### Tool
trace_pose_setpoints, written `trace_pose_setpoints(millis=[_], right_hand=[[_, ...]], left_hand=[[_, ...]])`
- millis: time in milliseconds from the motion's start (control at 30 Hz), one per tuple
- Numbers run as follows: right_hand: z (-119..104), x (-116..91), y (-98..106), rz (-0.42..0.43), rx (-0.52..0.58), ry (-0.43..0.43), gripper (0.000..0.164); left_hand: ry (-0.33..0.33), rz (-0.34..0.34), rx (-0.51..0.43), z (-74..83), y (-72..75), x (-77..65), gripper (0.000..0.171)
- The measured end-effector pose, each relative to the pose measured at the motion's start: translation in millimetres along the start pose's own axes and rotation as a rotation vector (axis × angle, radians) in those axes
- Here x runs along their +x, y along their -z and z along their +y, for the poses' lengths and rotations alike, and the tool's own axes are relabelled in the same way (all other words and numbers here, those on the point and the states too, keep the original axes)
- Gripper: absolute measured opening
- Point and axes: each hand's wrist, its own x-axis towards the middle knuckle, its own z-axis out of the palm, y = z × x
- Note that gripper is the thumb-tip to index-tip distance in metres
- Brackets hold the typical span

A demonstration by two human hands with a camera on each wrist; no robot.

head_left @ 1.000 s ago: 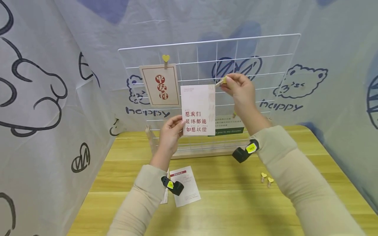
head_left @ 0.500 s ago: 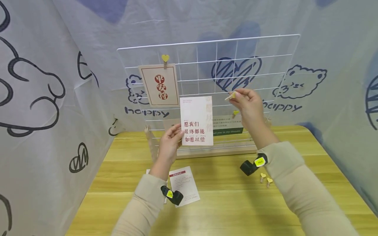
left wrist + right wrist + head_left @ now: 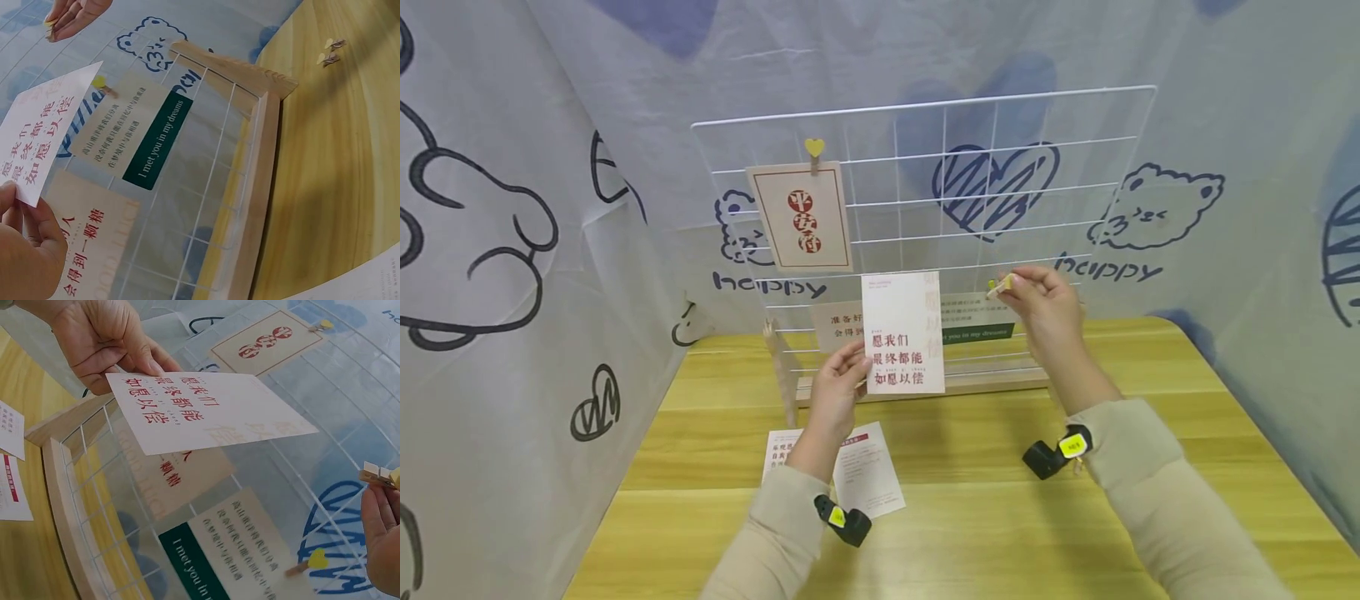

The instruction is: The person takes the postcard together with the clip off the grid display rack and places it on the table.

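My left hand (image 3: pixel 838 385) pinches a white card (image 3: pixel 898 321) with red characters by its lower left edge, holding it upright in front of the white wire grid (image 3: pixel 917 200). In my right hand (image 3: pixel 1047 312) is a small wooden clothespin (image 3: pixel 1002 286) with a yellow heart, pinched between thumb and fingers to the right of the card. The right wrist view shows this clothespin (image 3: pixel 378 475) apart from the card (image 3: pixel 206 412). Behind the held card hang a green-banded card (image 3: pixel 156 137) and a beige card (image 3: pixel 94 231), partly covered.
A red-bordered card (image 3: pixel 801 218) hangs at the grid's upper left under a heart clothespin (image 3: pixel 815 150). Two cards, one a white card (image 3: pixel 871 475), lie on the wooden table (image 3: pixel 970 517). Two more heart clothespins (image 3: pixel 331 51) lie at the right. The grid stands in a wooden base (image 3: pixel 259 187).
Both hands have moved down along the grid, the left with the card and the right with the clothespin. The right hand has also drawn away from the card's upper right corner.
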Motion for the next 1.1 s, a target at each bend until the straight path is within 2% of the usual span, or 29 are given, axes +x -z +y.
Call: trace_pose_setpoints(millis=[367,533,667,700,800,900,933,1100], right_hand=[[13,-17,25,-0.007,-0.024,-0.006,0.006],[19,-23,37,-0.017,-0.001,-0.030,0.008],[29,-25,51,-0.012,-0.029,-0.012,0.005],[37,-21,61,-0.039,0.004,0.001,0.006],[42,-24,70,-0.055,-0.003,0.005,0.007],[39,-30,72,-0.069,0.028,-0.018,0.005],[33,-36,65,-0.047,-0.004,-0.034,0.004],[35,-43,73,-0.059,0.026,-0.071,0.014]], left_hand=[[0.040,-0.008,0.028,-19.9,5.8,-11.6,0.032],[0.051,-0.009,0.031,-26.3,7.5,-15.2,0.032],[0.063,-0.015,0.048,-30.4,9.5,-17.5,0.031],[0.066,-0.016,0.055,-31.6,10.2,-18.0,0.031],[0.076,-0.017,0.062,-35.4,12.1,-19.6,0.031],[0.084,-0.018,0.064,-39.9,13.4,-21.3,0.032],[0.087,-0.018,0.067,-41.4,13.8,-22.1,0.032],[0.116,-0.007,0.095,-48.1,15.0,-26.3,0.033]])
